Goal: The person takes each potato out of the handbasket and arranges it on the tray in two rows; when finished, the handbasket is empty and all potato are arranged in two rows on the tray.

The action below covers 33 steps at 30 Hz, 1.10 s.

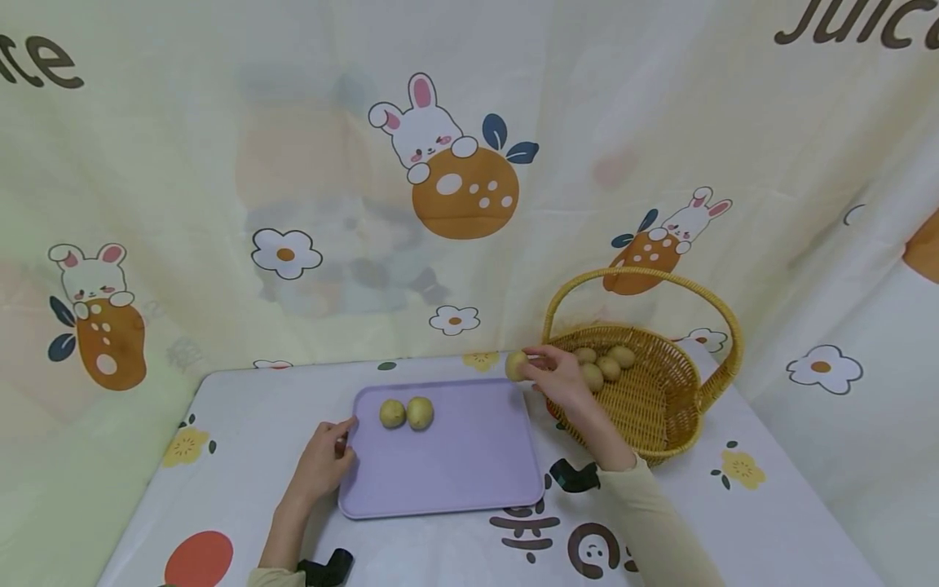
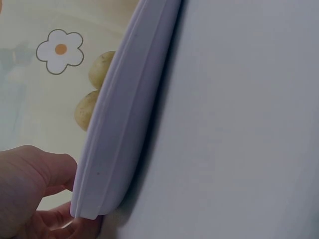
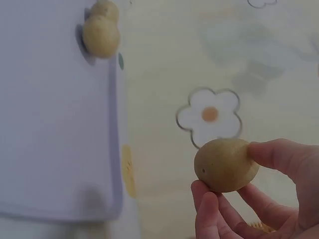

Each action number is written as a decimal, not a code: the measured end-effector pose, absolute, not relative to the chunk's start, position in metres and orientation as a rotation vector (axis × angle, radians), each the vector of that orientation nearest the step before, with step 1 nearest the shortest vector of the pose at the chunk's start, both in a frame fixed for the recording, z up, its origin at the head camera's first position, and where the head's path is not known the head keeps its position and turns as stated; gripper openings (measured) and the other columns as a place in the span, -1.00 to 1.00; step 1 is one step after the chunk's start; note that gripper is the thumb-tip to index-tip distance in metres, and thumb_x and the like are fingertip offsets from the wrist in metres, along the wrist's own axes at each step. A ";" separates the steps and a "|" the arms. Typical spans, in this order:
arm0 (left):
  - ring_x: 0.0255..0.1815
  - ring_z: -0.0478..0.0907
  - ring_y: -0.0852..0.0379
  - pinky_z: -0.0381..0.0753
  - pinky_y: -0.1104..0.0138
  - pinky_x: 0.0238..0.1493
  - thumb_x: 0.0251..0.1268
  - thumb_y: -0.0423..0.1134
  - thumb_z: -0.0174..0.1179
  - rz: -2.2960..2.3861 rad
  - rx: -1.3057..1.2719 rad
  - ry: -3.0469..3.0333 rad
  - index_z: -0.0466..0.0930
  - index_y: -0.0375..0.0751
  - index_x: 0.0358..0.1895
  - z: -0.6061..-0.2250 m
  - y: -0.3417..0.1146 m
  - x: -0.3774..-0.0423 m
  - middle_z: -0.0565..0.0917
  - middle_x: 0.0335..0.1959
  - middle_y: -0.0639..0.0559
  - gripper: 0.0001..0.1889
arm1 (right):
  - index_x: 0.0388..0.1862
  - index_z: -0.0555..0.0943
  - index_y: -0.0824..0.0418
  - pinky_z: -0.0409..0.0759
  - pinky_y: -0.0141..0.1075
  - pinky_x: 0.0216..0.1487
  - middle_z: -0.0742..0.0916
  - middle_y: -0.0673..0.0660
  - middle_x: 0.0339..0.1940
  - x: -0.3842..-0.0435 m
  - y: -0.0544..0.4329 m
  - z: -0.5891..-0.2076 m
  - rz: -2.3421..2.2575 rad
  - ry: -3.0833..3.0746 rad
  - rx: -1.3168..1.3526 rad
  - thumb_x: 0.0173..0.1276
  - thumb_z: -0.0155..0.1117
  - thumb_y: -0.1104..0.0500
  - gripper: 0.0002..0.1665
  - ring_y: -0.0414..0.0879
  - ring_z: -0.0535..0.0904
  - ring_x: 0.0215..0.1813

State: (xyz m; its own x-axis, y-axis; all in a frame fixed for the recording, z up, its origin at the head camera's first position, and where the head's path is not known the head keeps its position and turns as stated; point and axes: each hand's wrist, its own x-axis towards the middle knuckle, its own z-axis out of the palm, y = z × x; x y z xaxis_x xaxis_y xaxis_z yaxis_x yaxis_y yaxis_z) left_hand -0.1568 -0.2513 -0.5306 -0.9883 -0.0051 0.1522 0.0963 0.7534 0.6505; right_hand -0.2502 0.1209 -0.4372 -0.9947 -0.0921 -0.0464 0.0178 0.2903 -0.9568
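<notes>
Head view, basket [image 1: 663, 399] beside tray [image 1: 455, 465], handle [image 1: 678, 283] up

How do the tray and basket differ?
The tray is smooth and lilac; the basket is woven and golden-brown. The tray is a shallow rectangle; the basket is rounded and deeper, with an arched handle the tray lacks. The tray carries two potatoes; the basket shows at least four. Both have bare space left.

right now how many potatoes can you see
7 visible: two potatoes side by side on the tray, one potato in the right hand, four potatoes in the basket. Others there may be hidden behind the hand.
</notes>
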 end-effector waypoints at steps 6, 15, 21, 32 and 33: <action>-0.29 0.52 0.04 0.53 0.19 -0.23 0.10 -0.52 0.17 -1.053 -0.080 -2.805 0.49 -0.50 0.23 -0.530 -0.253 -0.158 0.52 -0.16 -0.25 -0.48 | 0.16 0.57 0.40 0.64 -0.16 -0.14 0.67 0.37 0.00 -0.252 0.095 -0.449 -1.813 2.434 -0.123 0.32 0.30 0.25 -0.55 -0.05 0.64 -0.15; -0.31 0.53 0.06 0.53 0.19 -0.23 0.09 -0.52 0.18 -1.051 -0.099 -2.794 0.50 -0.50 0.22 -0.530 -0.254 -0.160 0.53 -0.17 -0.25 -0.47 | 0.06 0.61 0.45 0.68 -0.13 -0.25 0.73 0.35 -0.15 -0.250 0.062 -0.475 -1.799 2.390 -0.117 0.25 0.33 0.28 -0.59 -0.05 0.69 -0.30; -0.31 0.54 0.05 0.53 0.20 -0.24 0.08 -0.53 0.17 -1.072 -0.093 -2.793 0.50 -0.50 0.23 -0.530 -0.254 -0.160 0.52 -0.16 -0.25 -0.47 | -0.02 0.64 0.45 0.63 -0.27 -0.40 0.74 0.27 -0.33 -0.248 0.040 -0.490 -1.768 2.411 -0.095 0.20 0.35 0.29 -0.63 0.09 0.69 -0.38; -0.32 0.52 0.07 0.53 0.20 -0.23 0.06 -0.53 0.18 -1.078 -0.105 -2.780 0.50 -0.51 0.22 -0.534 -0.255 -0.160 0.52 -0.20 -0.24 -0.47 | -0.10 0.65 0.46 0.49 -0.41 -0.49 0.74 0.16 -0.43 -0.243 0.019 -0.508 -1.772 2.359 -0.100 0.14 0.37 0.31 -0.65 -0.22 0.53 -0.50; -0.32 0.52 0.07 0.53 0.20 -0.23 0.06 -0.53 0.18 -1.081 -0.106 -2.780 0.50 -0.51 0.22 -0.534 -0.256 -0.160 0.52 -0.20 -0.23 -0.47 | -0.11 0.65 0.47 0.48 -0.41 -0.49 0.74 0.16 -0.43 -0.242 0.018 -0.508 -1.779 2.352 -0.098 0.14 0.37 0.31 -0.66 -0.22 0.53 -0.49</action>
